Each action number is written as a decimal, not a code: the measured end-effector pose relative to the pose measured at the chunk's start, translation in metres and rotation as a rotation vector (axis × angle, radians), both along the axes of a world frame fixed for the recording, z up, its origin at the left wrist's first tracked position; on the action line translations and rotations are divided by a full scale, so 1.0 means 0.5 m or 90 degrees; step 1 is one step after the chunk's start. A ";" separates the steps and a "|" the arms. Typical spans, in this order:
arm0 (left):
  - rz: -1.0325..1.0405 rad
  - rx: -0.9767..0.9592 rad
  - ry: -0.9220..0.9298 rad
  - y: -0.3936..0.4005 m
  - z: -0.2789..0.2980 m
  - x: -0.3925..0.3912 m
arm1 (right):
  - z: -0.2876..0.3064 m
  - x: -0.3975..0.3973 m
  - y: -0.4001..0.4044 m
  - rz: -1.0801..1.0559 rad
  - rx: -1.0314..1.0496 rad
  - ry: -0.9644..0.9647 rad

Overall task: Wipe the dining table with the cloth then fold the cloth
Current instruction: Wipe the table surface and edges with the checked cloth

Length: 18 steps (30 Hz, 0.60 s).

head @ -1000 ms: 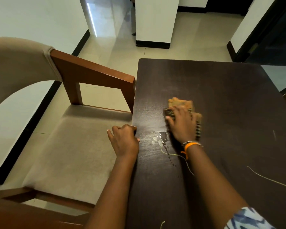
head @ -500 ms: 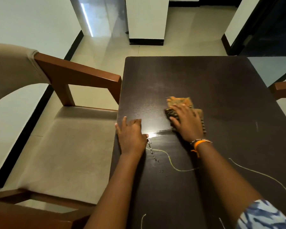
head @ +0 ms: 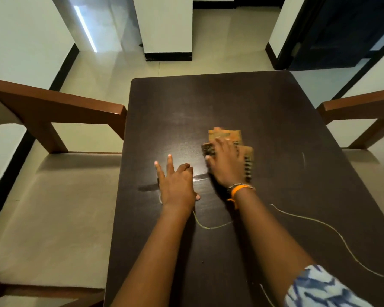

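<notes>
A dark wooden counter (head: 264, 103) stands on pale floor tiles. Near its middle lies the folded orange-brown cloth (head: 227, 138), pressed flat under the right hand (head: 225, 165), fingers extended. The left hand (head: 175, 185) rests just beside, fingers straight, holding nothing. Wooden chairs (head: 53, 103) flank both sides. No writing is legible.

Pale tiled floor (head: 220, 36) (glossy, perhaps wet), wooden armchairs (head: 60, 107) either side.

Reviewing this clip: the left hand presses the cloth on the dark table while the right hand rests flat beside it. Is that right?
Not quite: the hands are swapped. In the head view the right hand presses the cloth on the dark table, while the left hand rests flat beside it.
</notes>
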State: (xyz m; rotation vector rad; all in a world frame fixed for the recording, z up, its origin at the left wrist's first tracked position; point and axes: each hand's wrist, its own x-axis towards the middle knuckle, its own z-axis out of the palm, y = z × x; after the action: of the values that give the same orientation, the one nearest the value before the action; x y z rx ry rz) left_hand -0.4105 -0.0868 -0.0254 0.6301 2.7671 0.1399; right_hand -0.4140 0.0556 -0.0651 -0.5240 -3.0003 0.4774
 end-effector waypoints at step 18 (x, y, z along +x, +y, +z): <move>-0.115 0.031 -0.029 0.205 0.004 0.049 | 0.001 0.183 0.438 -0.149 0.036 0.013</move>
State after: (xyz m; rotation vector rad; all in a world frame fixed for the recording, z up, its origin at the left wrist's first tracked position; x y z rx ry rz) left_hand -0.3859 0.0159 -0.0234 0.8735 2.6552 0.1809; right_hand -0.3224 0.2747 -0.0644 -0.8454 -2.8731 0.3768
